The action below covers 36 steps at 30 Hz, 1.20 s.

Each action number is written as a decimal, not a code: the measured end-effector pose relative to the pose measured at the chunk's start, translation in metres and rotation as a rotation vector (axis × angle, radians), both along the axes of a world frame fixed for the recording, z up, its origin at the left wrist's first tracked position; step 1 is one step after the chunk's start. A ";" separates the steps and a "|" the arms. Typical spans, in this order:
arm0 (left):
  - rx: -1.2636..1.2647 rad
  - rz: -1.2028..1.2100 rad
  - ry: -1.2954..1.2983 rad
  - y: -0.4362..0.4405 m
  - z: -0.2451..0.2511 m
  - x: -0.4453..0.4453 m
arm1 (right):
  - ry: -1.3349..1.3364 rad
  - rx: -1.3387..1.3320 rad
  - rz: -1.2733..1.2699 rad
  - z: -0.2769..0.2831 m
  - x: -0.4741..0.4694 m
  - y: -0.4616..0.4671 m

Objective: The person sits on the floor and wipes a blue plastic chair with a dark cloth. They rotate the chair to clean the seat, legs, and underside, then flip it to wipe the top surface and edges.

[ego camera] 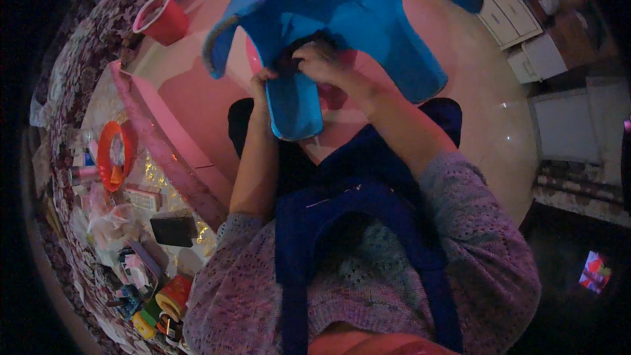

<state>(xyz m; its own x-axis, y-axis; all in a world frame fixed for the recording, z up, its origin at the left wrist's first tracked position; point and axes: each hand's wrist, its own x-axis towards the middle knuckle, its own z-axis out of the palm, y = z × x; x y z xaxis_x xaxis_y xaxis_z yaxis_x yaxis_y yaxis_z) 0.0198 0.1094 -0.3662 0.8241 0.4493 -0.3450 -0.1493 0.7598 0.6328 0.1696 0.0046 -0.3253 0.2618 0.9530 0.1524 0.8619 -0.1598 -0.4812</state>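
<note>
A large blue stool (379, 24), apparently plastic, lies tilted before me with its rounded legs spread and an oval hole in its seat. My left hand (261, 84) grips the outer edge of the leg (295, 108) that points toward me, its thumb over the rim. My right hand (320, 61) is bent over the inner end of that same leg, fingers curled close to the surface. Dark patches surround these fingers; shadow or a dark cloth, I cannot make out which. Part of a pink object (333, 96) shows beneath the stool.
A red bucket (170, 22) with a pale rim stands at the upper left. On the left, a low table (182, 259) carries an orange basket (101, 158), plastic bags (111, 222), a black flat item (172, 230) and a remote control (142, 199). White drawers (510, 10) stand at the upper right.
</note>
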 end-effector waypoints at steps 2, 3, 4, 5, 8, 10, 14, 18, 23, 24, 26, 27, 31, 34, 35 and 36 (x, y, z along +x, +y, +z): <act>-0.023 -0.010 -0.032 -0.002 -0.002 -0.001 | 0.061 0.025 0.031 0.010 -0.026 -0.018; -0.039 0.001 -0.030 -0.003 -0.001 0.000 | 0.020 0.017 0.044 0.015 -0.038 -0.030; -0.084 -0.035 -0.070 -0.005 0.000 0.000 | 0.115 0.036 0.081 0.020 -0.048 -0.043; -0.143 -0.056 -0.099 -0.009 0.003 0.000 | 0.208 0.058 0.122 0.025 -0.055 -0.058; -0.162 -0.059 -0.107 -0.016 0.019 0.003 | 0.651 -0.086 0.173 0.038 -0.051 -0.094; -0.074 -0.038 -0.056 -0.018 0.035 0.002 | 0.961 -0.083 0.136 0.047 -0.034 -0.101; 0.000 -0.052 -0.050 -0.028 0.061 -0.007 | 1.293 0.243 -0.045 0.072 0.000 -0.082; 0.005 -0.108 -0.021 -0.030 0.077 -0.014 | 1.600 0.662 -0.312 0.098 0.026 -0.022; -0.163 -0.139 -0.035 -0.035 0.084 -0.022 | 0.181 0.916 -0.338 0.066 0.013 0.072; -0.175 -0.160 -0.064 -0.037 0.085 -0.023 | -0.101 0.913 -0.420 0.054 0.007 0.089; -0.115 -0.195 -0.104 -0.037 0.088 -0.025 | -0.444 0.672 -0.352 0.031 0.002 0.107; -0.085 -0.182 -0.094 -0.036 0.090 -0.025 | -0.597 0.459 -0.316 0.021 0.001 0.113; -0.080 -0.100 0.028 -0.030 0.097 -0.028 | -0.547 0.012 -0.095 -0.005 0.013 0.090; -0.216 -0.121 0.012 -0.024 0.091 -0.030 | -0.578 -0.217 0.007 -0.009 0.013 0.081; -0.213 -0.128 -0.026 -0.024 0.085 -0.029 | -0.529 -0.232 -0.014 -0.007 0.010 0.080; -0.204 -0.133 -0.061 -0.023 0.076 -0.030 | -0.468 -0.169 -0.002 -0.005 0.006 0.081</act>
<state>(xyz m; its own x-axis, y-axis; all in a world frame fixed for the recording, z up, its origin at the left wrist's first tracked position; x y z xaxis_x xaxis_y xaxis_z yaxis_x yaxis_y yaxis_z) -0.0100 0.0867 -0.2900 0.8933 0.2615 -0.3655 -0.0723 0.8863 0.4574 0.1752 0.0859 -0.3303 0.2041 0.9741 0.0975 0.9789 -0.2041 -0.0104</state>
